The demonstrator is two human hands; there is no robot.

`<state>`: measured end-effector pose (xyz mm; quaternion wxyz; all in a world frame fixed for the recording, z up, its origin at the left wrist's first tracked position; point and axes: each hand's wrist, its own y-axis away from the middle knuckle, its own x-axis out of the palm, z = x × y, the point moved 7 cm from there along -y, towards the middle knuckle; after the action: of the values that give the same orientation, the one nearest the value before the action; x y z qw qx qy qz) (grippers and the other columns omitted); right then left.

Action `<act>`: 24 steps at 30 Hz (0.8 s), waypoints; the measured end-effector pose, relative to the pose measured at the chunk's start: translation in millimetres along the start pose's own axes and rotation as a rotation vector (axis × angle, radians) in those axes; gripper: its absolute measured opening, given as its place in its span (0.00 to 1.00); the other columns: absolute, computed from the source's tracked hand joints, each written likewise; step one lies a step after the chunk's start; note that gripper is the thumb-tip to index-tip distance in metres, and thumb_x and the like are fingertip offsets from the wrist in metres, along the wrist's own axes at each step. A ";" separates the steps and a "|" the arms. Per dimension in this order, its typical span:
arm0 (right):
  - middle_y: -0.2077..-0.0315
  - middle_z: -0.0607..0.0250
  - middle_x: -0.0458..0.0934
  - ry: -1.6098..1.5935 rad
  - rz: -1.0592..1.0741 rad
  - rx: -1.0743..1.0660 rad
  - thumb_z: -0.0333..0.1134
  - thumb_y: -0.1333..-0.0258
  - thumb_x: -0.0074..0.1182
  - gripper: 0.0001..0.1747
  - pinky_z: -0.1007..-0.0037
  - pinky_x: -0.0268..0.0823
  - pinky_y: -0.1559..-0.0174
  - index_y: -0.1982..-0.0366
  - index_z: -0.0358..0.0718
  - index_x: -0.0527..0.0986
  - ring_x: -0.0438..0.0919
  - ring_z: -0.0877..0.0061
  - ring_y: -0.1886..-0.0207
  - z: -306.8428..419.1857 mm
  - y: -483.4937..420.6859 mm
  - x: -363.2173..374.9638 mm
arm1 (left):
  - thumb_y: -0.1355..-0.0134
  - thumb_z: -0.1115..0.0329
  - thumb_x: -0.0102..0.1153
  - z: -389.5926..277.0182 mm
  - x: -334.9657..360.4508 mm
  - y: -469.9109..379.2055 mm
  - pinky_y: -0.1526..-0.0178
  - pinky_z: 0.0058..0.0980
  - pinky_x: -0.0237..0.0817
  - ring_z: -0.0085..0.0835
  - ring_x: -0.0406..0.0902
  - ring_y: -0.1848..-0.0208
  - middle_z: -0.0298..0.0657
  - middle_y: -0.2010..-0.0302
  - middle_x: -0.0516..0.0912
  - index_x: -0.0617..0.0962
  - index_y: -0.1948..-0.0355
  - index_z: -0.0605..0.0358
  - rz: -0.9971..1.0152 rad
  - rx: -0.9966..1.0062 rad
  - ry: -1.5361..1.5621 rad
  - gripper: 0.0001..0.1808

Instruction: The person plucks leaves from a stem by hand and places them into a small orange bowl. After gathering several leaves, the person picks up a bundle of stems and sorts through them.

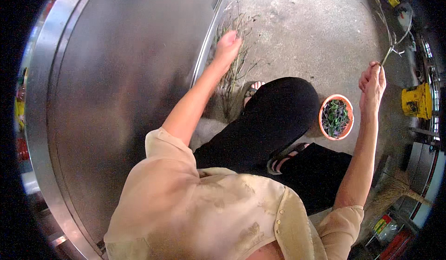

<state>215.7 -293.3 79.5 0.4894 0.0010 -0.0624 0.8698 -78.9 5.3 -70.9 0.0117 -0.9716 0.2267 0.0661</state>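
Note:
My right hand (373, 80), stretched out at the right, grips the lower end of a thin branched plant stem (388, 51) that points away from me. My left hand (229, 46) is over a heap of thin, mostly bare stems (237, 66) on the floor beside the metal panel; it is blurred, and whether its fingers hold anything is unclear. Between my right forearm and my knee stands a round orange plastic basket (322, 120) with dark green and purplish leaves (335, 118) in it.
A large metal panel (122, 68) fills the left side. The concrete floor (296, 26) lies ahead. At the right are a yellow bucket (416, 101), a straw broom (397, 187) and a small yellow container (393, 1). My bent legs (282, 110) are below the hands.

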 end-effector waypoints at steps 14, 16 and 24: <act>0.83 0.78 0.56 0.132 0.140 0.058 0.40 0.35 0.40 0.14 0.86 0.45 0.83 0.60 0.37 0.70 0.53 0.92 0.83 1.3 21.7 15.2 | 0.61 0.48 0.70 142.5 -88.2 78.4 0.36 0.38 0.49 0.49 0.55 0.36 0.62 0.39 0.58 0.48 0.36 0.64 -0.201 -0.197 -0.607 0.60; 0.83 0.78 0.56 0.120 0.150 0.081 0.40 0.35 0.40 0.14 0.85 0.45 0.83 0.59 0.37 0.70 0.54 0.92 0.83 1.0 23.0 18.5 | 0.64 0.45 0.71 148.7 -79.3 65.7 0.36 0.38 0.49 0.51 0.54 0.35 0.63 0.38 0.56 0.46 0.35 0.63 -0.133 -0.185 -0.540 0.65; 0.83 0.77 0.57 0.255 0.181 0.092 0.37 0.34 0.38 0.13 0.85 0.47 0.83 0.58 0.37 0.69 0.54 0.91 0.83 16.6 20.3 43.6 | 0.76 0.36 0.72 152.9 -21.3 58.6 0.34 0.49 0.36 0.58 0.40 0.32 0.62 0.34 0.38 0.32 0.34 0.42 0.005 -0.443 -0.811 0.78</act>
<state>174.8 -268.4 96.5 0.4123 -0.0925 0.0401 0.9055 -142.5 -29.8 -219.1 -0.1089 -0.8458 0.1866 0.4877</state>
